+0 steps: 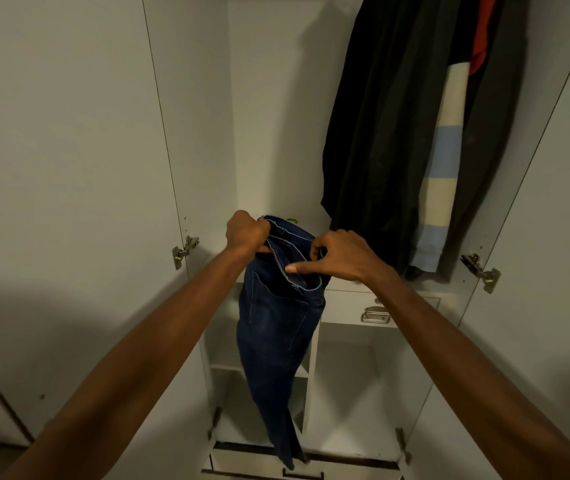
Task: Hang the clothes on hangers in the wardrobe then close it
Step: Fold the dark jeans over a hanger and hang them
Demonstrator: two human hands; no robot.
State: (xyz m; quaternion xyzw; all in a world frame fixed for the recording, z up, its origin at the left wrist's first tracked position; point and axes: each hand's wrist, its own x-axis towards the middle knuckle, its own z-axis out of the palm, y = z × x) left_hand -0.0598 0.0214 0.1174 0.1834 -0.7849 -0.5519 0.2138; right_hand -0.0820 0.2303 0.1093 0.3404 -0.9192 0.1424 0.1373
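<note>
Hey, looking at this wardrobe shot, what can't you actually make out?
- Rail and hanger tops, head view: cut off by the top edge above the hanging clothes.
- Green item: mostly hidden behind the jeans.
- Left hand fingertips: buried in the waistband.
- Bottom drawer: cut off by the lower edge.

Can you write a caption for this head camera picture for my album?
Both hands, left and right, hold dark blue jeans by the waistband before the open wardrobe.

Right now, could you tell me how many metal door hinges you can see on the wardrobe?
2: one hinge on the left side, one hinge on the right. Others may be out of view.
</note>
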